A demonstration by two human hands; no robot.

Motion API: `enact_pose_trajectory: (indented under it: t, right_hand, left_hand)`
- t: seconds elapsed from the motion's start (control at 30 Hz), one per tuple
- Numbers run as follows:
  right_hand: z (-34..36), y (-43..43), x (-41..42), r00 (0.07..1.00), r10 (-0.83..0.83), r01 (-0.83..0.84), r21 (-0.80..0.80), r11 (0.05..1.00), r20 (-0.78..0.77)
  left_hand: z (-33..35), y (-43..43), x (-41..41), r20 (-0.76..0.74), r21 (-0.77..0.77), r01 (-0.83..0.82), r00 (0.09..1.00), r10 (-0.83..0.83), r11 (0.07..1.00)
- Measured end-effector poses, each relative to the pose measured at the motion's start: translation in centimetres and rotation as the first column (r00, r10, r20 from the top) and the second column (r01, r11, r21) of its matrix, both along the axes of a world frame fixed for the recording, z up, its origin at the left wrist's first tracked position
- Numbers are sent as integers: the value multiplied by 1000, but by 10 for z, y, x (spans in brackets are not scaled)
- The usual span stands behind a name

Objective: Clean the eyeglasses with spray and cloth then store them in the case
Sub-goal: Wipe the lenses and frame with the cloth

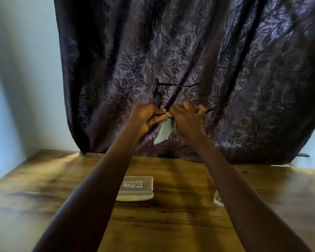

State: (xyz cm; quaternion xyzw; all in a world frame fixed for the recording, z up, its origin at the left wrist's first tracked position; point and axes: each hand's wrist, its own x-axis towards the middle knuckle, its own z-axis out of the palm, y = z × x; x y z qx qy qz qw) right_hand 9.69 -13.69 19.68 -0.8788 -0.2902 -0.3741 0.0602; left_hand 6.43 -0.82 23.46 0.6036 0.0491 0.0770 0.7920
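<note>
Left hand [147,117] pinches the black eyeglasses [156,95], and right hand [186,119] pinches the green cloth [165,132] against them, high above the table [171,224]. One temple runs level, pointing right.

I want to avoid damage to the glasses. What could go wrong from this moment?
The left hand pinches the eyeglasses in the air, off the wooden table, while the right hand holds the green cloth to them; a slip could drop them.
The thin temples stick out free; hard rubbing might bend them.
A clear container stands partly hidden behind the right forearm; lowering that arm might knock it.
</note>
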Motion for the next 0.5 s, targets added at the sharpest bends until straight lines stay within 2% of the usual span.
enact_pose_trajectory:
  t: [0.1,0.27,0.33,0.5]
  right_hand:
    - [-4,-18,5,1000,-28,27,-69,997,-11]
    - [-13,-54,3,997,-81,81,4,997,-15]
    - [-16,-54,-2,995,-92,93,29,995,-32]
    - [-32,-24,-20,994,-79,76,-34,997,-80]
  left_hand:
    - [-3,15,-5,-24,10,-6,1000,6,1000]
    - [-11,36,-10,-46,27,-26,999,27,999]
    - [-16,33,-10,-67,31,-30,997,32,999]
    - [-32,9,-10,-71,17,2,997,-1,1000]
